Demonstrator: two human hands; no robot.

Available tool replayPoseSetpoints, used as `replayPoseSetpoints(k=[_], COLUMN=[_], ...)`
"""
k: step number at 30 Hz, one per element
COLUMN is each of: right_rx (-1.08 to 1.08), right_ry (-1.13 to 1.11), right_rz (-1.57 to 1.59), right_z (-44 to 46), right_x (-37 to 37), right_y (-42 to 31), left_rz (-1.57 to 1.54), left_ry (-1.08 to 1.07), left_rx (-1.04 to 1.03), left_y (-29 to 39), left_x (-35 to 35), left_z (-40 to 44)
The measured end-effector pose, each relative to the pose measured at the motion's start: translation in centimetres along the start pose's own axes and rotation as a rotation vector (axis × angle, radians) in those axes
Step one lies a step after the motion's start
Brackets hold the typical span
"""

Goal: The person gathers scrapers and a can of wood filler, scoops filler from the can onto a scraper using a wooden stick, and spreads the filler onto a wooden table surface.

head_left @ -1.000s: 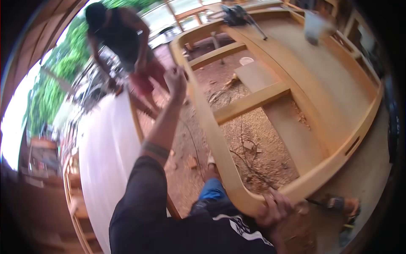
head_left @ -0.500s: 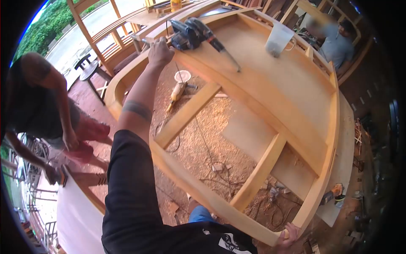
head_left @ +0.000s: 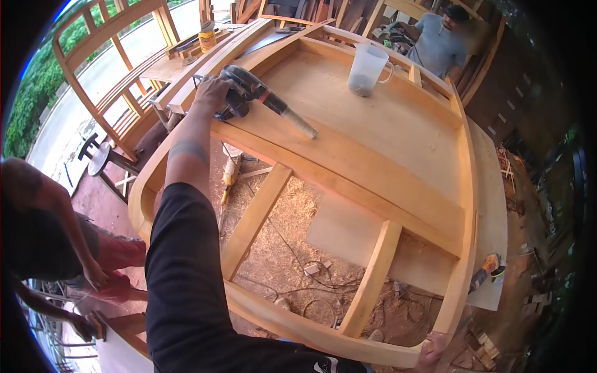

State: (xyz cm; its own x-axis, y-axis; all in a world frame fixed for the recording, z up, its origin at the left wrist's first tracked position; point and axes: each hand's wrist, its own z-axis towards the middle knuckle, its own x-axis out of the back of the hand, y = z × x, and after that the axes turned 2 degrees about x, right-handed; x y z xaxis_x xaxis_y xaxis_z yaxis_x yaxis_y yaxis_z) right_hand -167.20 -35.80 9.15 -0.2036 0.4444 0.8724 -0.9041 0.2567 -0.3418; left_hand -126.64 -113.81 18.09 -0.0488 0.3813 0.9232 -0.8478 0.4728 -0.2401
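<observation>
At eleven o'clock in the view, the left hand (head_left: 213, 92) is closed on the rear of a dark blower (head_left: 249, 87), though the far side of its fingers is hidden. From that grip, the blower's body sits toward three o'clock — right against the hand — and its nozzle (head_left: 298, 121) points to four o'clock over the panel (head_left: 398, 165) of a large wooden frame (head_left: 311, 332). Down at five o'clock, the right hand (head_left: 432, 349) touches the frame's rounded corner; how tightly it holds cannot be told, as only part of it shows.

On the panel at one o'clock stands a translucent jug (head_left: 367, 65) with something dark at its bottom. Nine o'clock has a yellow power tool (head_left: 230, 176) lying below the frame, and an orange-and-black drill (head_left: 488, 268) lies at four, just outside it. Two other people are near — one in a dark top (head_left: 50, 242) between eight and nine, one in a grey shirt (head_left: 435, 46) between one and two.
</observation>
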Motion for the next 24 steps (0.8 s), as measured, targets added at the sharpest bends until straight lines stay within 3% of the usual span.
replayPoseSetpoints(k=[3, 6, 9, 16, 22, 24], right_rx=[-0.006, -0.03, -0.065, -0.096, -0.154, -0.134], right_ry=[-0.011, -0.024, -0.066, -0.058, -0.168, -0.17], right_rz=[0.037, 0.026, -0.022, 0.051, -0.043, -0.037], right_z=[-1.9, -3.1, -2.9, 0.4, -2.9, -3.0], right_x=[-0.7, -1.4, -1.0, -0.3, -1.1, -1.1], right_y=[2.0, 3.2, 2.9, -1.2, 2.9, 3.0], left_rz=[-0.006, 0.019, -0.105, -0.185, -0.187, -0.172], left_ry=[0.059, 0.227, 0.166, 0.259, 0.15, 0.153], left_rx=[-0.098, -0.066, 0.023, 0.131, 0.437, 0.42], left_y=[-0.6, -2.3, -4.3, -8.1, -6.4, -5.8], left_x=[0.5, -0.2, 1.4, 8.1, 17.5, 19.6], left_z=[-1.7, -3.9, -7.2, -18.0, -27.5, -31.1])
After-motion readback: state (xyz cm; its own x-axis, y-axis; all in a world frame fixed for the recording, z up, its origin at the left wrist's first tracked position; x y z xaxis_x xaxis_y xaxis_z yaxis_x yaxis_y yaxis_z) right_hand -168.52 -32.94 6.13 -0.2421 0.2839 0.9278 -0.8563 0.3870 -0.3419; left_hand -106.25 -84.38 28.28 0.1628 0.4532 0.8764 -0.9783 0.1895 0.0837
